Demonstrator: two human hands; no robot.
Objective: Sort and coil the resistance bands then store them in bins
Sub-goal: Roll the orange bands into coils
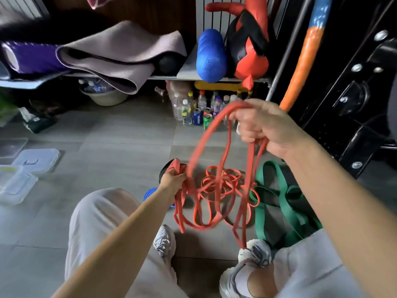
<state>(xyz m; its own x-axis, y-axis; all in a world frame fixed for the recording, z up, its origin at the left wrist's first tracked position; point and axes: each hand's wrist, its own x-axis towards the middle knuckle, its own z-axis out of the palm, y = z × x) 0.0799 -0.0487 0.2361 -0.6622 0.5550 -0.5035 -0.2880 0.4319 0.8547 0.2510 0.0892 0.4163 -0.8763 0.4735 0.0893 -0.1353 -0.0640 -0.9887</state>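
**Sorting stage, red bands in hand.** The right hand (266,127) is raised, its fingers (249,134) curled tight round a bundle of strands of the red resistance bands (217,119). One loop arches out over the top of these fingers and sweeps down to the left hand (173,179). Other strands hang straight below them toward a shoe (255,252).

The left hand sits lower, its fingers (179,176) closed on a bunched fold of the same red bands, with further loops drooping beneath. Between and below the two sets of fingers, a loose red tangle (217,181) rests on the floor (107,134). The green bands (270,175) lie heaped on the floor below and slightly to the right of the right-hand fingers, touched by neither hand. Clear lidded bins (36,160) stand well apart, far to the left of the left-hand fingers.

**Handling, as judged.** The bands appear light, limp and elastic, holding no shape of their own, so loops will sag, cross and snag. The rubber probably grips skin well, though a stretched strand may spring back. A band is best held at the bend of a single loop, drawn clear of the tangle, then wound round the fingers of one hand. The wider green bands should fold flatter and take fewer turns.
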